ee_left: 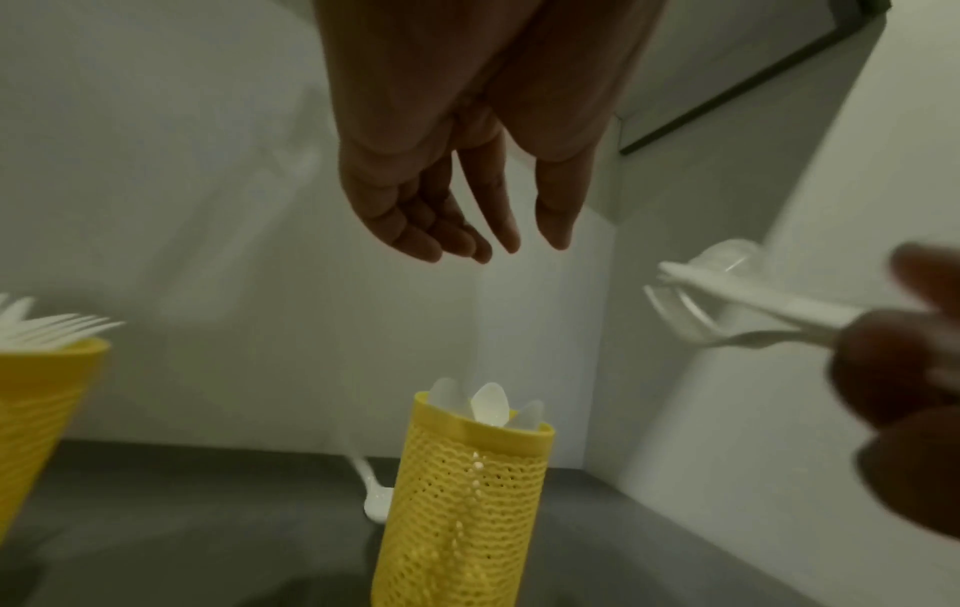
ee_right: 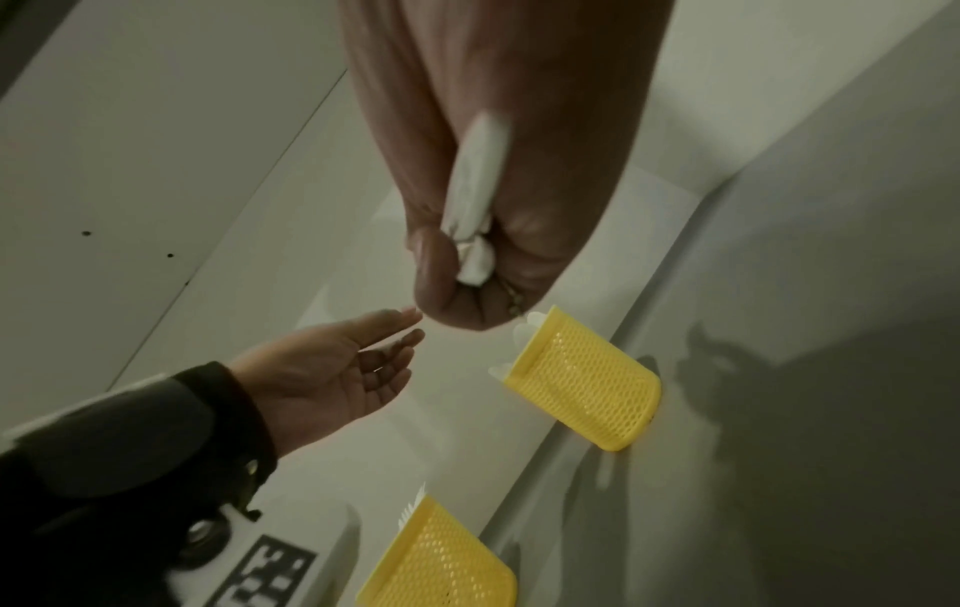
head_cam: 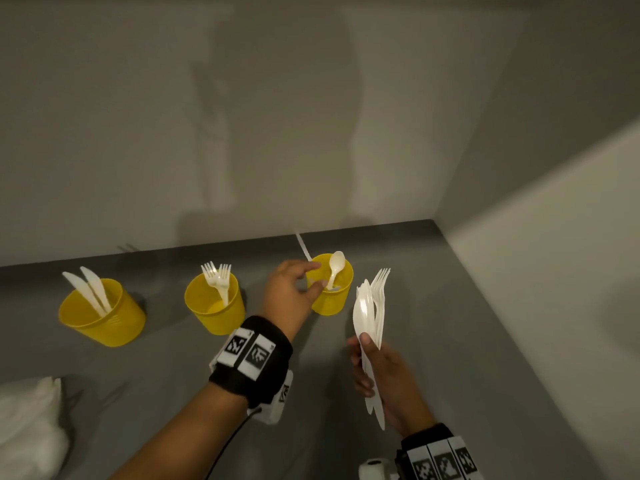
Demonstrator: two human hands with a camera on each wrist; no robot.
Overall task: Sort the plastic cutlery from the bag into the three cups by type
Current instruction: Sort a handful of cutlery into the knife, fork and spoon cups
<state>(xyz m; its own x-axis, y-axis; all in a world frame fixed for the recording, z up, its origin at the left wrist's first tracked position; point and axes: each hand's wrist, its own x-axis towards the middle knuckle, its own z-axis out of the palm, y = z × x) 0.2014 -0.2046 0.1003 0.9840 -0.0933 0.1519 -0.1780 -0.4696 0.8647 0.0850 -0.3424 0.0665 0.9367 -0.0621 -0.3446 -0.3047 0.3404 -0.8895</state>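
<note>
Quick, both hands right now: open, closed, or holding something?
Left hand: open, fingers relaxed above the spoon cup, holding nothing.
Right hand: closed, gripping a bundle of white cutlery by the handles.

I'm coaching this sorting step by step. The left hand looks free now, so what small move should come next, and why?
Probably bring the open left hand back from the spoon cup to the bundle of cutlery gripped by the right hand and pull out one piece. The left hand is empty, and the bundle still needs sorting.
</note>
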